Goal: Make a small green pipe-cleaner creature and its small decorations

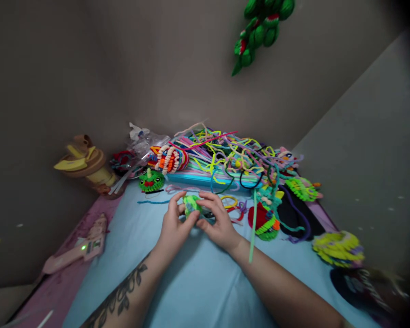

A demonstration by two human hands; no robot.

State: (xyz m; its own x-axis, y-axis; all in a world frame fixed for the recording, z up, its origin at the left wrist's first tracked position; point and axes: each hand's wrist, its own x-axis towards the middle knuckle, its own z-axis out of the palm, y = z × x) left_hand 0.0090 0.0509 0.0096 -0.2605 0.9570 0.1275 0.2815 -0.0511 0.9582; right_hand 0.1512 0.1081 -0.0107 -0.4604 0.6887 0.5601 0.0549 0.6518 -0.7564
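Note:
Between my hands is a small bright green pipe-cleaner piece (191,204) with a bluish patch on the side facing me. My left hand (174,223) grips it from the left, thumb across its front and fingers behind. On the opposite side, my right hand (220,223) has its fingertips curled against it, thumb near its lower edge. Both hands are just above the light blue cloth (194,291). Just beyond the right fingers lie a yellow loop (229,201) and some red and purple pipe-cleaner bits (241,210). The fingertips hide part of the green piece.
A blue tray (212,182) heaped with loose pipe cleaners (222,152) stands at the back. A green pipe-cleaner figure (151,181) sits left of it. A pink glue gun (78,255) with a lit green light lies at left. A red-and-green figure (264,222) is at right.

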